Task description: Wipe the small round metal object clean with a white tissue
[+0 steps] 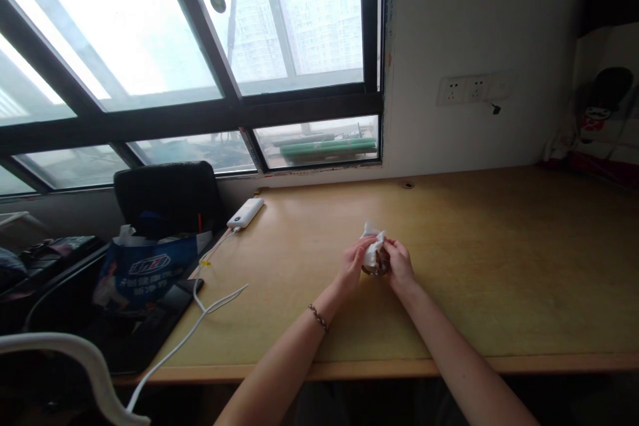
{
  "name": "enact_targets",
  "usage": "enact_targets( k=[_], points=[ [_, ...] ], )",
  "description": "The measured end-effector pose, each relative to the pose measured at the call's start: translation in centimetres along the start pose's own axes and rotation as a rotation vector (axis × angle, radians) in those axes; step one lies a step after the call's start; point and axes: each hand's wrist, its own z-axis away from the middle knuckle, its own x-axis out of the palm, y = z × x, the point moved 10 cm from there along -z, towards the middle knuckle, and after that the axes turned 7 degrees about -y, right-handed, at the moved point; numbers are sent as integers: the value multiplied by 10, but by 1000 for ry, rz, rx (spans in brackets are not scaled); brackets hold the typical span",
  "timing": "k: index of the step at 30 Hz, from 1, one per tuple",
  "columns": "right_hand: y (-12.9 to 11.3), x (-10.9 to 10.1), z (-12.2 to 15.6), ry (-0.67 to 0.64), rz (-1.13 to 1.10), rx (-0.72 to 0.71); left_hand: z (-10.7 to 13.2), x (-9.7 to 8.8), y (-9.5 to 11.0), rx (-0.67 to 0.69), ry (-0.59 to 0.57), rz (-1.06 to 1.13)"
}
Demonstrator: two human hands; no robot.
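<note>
Bench (499,266) of pale wood spreads before me. Beyond its left edge stands a blue bag (114,263) with an oval logo and white Chinese characters, too blurred for me to read surely. A white cable (176,354) trails along that edge from a white power bank (248,210) near the far left corner; I can read no brand on it. Well in from the left edge, between the far and near edges, is a crumpled white tissue (372,257), pinched by my left fingers (368,240) against a small brown thing (375,271). My right fingers (391,248) curl closed round its right side.
</note>
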Motion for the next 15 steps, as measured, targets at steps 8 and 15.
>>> enact_targets(
  k=[8,15],
  points=[
    [4,11,-7,-159,-164,36,6,32,29,253,-251,-552],
    [-2,-6,-18,-155,-194,-5,10,46,37,336,-312,-849]
  ],
)
